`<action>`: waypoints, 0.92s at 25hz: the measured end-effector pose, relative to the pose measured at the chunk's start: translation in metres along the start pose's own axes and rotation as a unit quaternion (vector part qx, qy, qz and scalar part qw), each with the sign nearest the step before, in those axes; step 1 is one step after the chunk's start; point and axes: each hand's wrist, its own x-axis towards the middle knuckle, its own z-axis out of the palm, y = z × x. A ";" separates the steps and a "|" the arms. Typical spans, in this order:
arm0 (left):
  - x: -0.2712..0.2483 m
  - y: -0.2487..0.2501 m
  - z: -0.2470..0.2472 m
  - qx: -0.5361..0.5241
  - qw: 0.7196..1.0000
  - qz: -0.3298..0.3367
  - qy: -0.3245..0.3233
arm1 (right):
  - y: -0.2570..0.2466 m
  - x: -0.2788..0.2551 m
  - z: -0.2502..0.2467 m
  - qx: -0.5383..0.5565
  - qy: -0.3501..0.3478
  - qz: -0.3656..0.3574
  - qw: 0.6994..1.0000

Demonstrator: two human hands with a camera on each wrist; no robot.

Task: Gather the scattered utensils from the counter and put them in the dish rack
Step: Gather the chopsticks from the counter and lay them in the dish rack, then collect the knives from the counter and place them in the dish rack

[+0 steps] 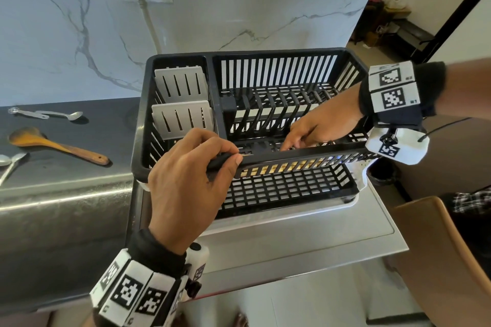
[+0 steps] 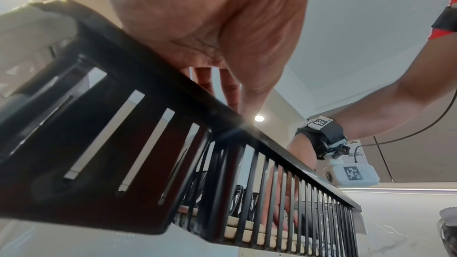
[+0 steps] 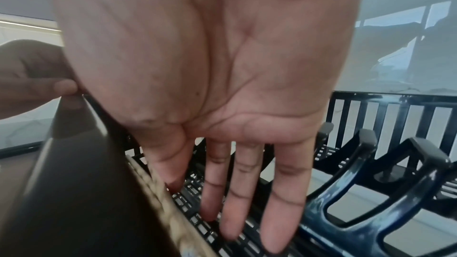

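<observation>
We start with the steel worktop [image 1: 292, 241]. It carries a white tray [image 1: 353, 203], and over the tray sits the black dish rack [image 1: 279, 71]. The rack is at the worktop's back edge against the marble wall, with its left end at the right edge of the dark worktop [image 1: 66, 180].

The left hand [image 1: 186, 183] has its grip closed on the rack's near rim, thumb pressed on the outside and fingers curled over the top. The right hand [image 1: 318, 125] is down inside the big compartment. Its grip is open, fingers straight and pointing at the grid floor just behind the near wall, holding nothing we can see. A tan strip [image 3: 176, 220] lies along the inside of that wall; we cannot tell what it is.

Our main worry is the rack itself. It is held at one point of the rim, so a pull there while the other hand pushes down could twist it or slide it off the tray toward the worktop's front edge.

Next, the plate ribs [image 1: 268, 111] stand close behind the right hand, and knuckles could catch on them. The wrist camera [image 1: 396, 146] hangs just beside the rim's right end and might hook it.

Smallest, the strip lies flat against the wall. Straight fingers get little purchase there, so it could slip or jam in the slots.

The wooden spoon [image 1: 53, 145] lies well apart and looks safe.
</observation>
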 end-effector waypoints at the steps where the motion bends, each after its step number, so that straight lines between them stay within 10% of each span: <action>1: 0.000 -0.001 0.000 0.000 1.000 0.002 -0.001 | -0.001 -0.001 -0.002 -0.006 0.002 0.003 1.000; 6: 0.000 -0.004 -0.002 -0.012 1.000 0.005 -0.017 | -0.011 -0.019 -0.022 -0.018 0.035 0.054 0.998; 14: 0.003 -0.030 -0.060 -0.197 0.979 -0.031 -0.054 | -0.102 -0.046 -0.083 -0.023 0.300 -0.053 0.952; 23: -0.055 -0.245 -0.168 -0.088 0.977 -0.192 -0.030 | -0.335 0.064 -0.171 -0.144 0.414 -0.125 0.890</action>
